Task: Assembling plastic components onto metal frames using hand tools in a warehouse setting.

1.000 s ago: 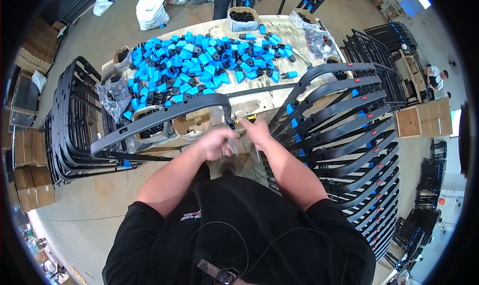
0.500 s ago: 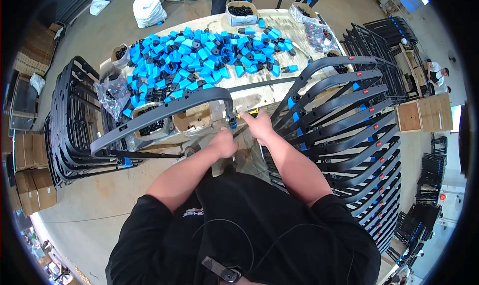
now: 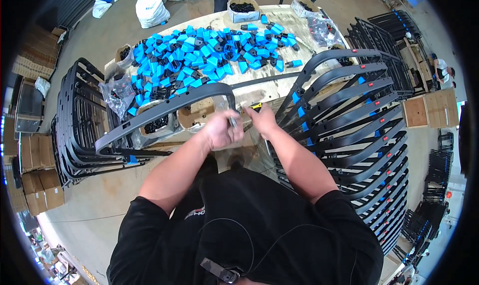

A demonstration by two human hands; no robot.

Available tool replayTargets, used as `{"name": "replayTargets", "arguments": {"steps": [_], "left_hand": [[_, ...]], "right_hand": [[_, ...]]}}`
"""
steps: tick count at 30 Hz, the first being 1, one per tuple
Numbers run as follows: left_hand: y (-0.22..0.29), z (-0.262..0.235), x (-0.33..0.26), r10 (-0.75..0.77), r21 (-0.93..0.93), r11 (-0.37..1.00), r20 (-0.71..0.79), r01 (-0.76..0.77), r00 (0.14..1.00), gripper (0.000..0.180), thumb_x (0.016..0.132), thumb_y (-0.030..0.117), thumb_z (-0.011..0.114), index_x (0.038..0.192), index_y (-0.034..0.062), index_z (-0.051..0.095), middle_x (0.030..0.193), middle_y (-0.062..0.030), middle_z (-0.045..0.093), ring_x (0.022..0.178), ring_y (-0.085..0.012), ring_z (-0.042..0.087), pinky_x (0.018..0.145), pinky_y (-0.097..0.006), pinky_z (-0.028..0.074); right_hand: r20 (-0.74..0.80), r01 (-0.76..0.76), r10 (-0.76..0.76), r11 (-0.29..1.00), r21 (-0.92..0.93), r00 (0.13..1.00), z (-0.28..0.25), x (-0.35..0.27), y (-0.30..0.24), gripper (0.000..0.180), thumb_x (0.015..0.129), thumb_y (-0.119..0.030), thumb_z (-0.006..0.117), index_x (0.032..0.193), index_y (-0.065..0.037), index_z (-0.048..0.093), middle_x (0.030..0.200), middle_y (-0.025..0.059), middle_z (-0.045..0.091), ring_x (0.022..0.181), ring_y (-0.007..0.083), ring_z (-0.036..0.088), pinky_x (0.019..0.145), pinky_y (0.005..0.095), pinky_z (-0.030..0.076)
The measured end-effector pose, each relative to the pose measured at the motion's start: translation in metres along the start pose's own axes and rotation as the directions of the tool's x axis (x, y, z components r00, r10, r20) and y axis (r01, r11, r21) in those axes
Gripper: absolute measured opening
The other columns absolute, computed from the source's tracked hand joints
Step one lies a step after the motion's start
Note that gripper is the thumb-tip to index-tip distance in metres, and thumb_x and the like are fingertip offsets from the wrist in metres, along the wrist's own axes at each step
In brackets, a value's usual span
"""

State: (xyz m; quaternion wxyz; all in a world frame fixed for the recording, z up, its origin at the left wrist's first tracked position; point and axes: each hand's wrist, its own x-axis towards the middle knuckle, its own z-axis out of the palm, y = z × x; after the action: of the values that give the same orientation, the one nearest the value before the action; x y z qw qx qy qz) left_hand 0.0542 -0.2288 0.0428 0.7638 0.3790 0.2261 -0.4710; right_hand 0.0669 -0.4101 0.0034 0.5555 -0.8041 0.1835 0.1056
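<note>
— At the near edge of the wooden table [image 3: 279, 88], what are the hands doing?

— The left hand [image 3: 223, 131] is curled shut around the end of the long dark curved frame bar [image 3: 164, 110]. Just beside it, the right hand [image 3: 262, 120] pinches a small yellow-tipped tool [image 3: 256, 106].

— And beyond the bar?

— Small open boxes of black parts [image 3: 158, 124] sit under it; farther back on the table lies a heap of blue-and-black plastic pieces [image 3: 199, 55]. Stacked dark frames [image 3: 349, 125] stand right of the table.
</note>
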Motion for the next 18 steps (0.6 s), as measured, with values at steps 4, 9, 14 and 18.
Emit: {"name": "replayTargets", "arguments": {"steps": [4,9,14,18], "left_hand": [[-0.056,-0.055,0.043,0.443,0.960,0.271,-0.055,-0.075,0.895,0.023,0.089,0.020,0.063,0.090,-0.0022,0.068,0.081,-0.0152,0.070,0.077,-0.0262,0.071,0.072,-0.043,0.058],[-0.015,-0.008,0.016,0.224,0.978,0.179,-0.149,0.110,0.963,0.025,0.087,0.020,0.061,0.089,-0.0036,0.066,0.076,-0.0151,0.068,0.068,-0.0273,0.068,0.065,-0.039,0.055],[-0.054,-0.036,0.028,0.513,0.875,0.457,-0.110,-0.162,0.851,0.034,0.085,0.027,0.064,0.093,-0.0060,0.061,0.079,-0.0200,0.070,0.069,-0.0279,0.067,0.069,-0.042,0.054],[-0.055,-0.030,0.036,0.498,0.986,0.136,-0.150,0.094,0.854,0.044,0.084,0.031,0.068,0.100,-0.0085,0.060,0.094,-0.0283,0.069,0.086,-0.0357,0.072,0.082,-0.044,0.056]], "right_hand": [[0.007,0.048,-0.048,0.999,0.022,0.999,0.016,0.008,0.013,0.058,0.084,-0.035,0.082,0.109,0.011,0.058,0.101,0.0232,0.070,0.092,0.0296,0.070,0.081,0.0403,0.053],[-0.004,0.047,-0.047,0.998,-0.029,0.999,0.006,0.004,0.015,0.062,0.083,-0.037,0.082,0.111,0.013,0.058,0.102,0.0256,0.070,0.093,0.0322,0.070,0.081,0.0410,0.053],[0.014,0.056,-0.055,0.997,-0.051,0.998,0.013,0.010,0.017,0.063,0.083,-0.038,0.082,0.110,0.013,0.057,0.101,0.0265,0.070,0.093,0.0339,0.070,0.082,0.0415,0.054],[-0.016,0.092,-0.092,0.996,-0.003,0.996,0.020,0.013,0.034,0.062,0.083,-0.038,0.082,0.108,0.013,0.058,0.101,0.0269,0.070,0.094,0.0339,0.070,0.082,0.0416,0.054]]}}
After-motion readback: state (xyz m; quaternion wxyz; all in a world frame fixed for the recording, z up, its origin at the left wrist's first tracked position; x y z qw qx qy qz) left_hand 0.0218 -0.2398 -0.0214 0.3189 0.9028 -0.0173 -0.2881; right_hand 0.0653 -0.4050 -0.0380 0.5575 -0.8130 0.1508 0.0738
